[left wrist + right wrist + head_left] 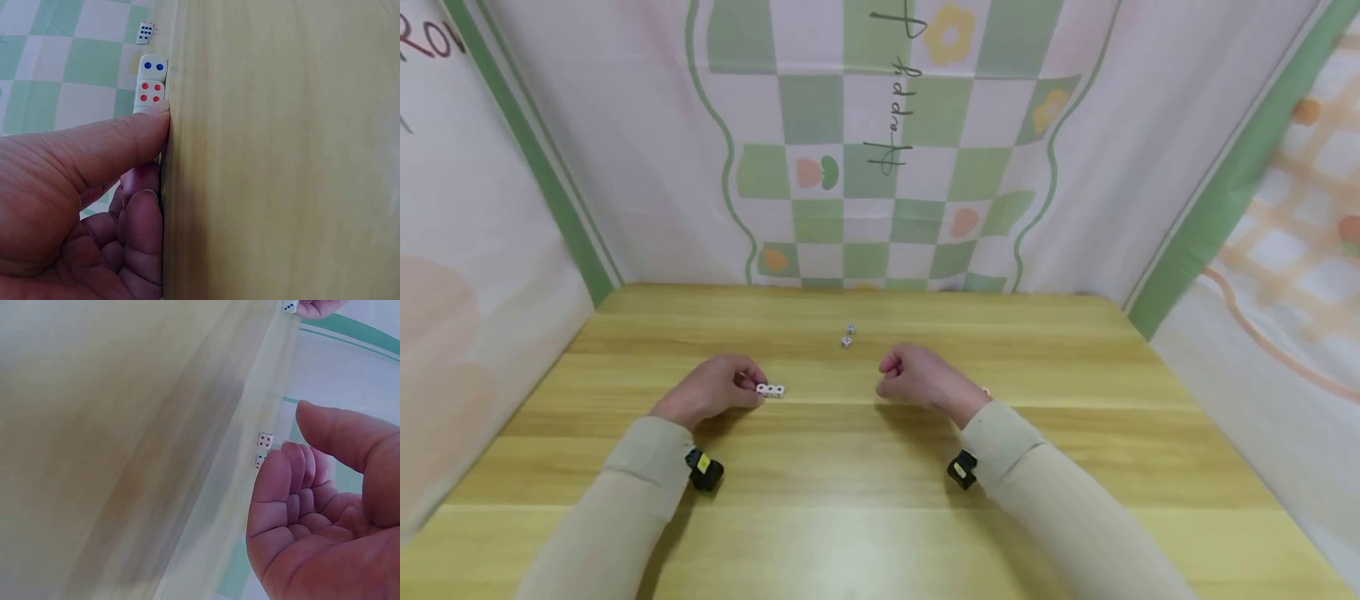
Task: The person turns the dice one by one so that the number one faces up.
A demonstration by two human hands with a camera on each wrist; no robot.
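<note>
A short row of white dice (771, 390) lies on the wooden table, pinched at its left end by my left hand (722, 387). In the left wrist view, a die with two blue dots (153, 67) and one with red dots (150, 92) stick out beyond the thumb; the rest of the row is covered by the fingers. My right hand (925, 382) hovers low over the table with loosely curled fingers, thumb apart, nothing between them. Two loose dice, a nearer one (847, 342) and a farther one (851, 329), sit beyond the hands, toward the back.
A small white object (987, 391) peeks out beside the right wrist, mostly hidden. Behind the wooden table (850, 500) hangs a green-and-white checked cloth (868, 221), with printed cloth walls left and right. Each wrist wears a small black camera (706, 472).
</note>
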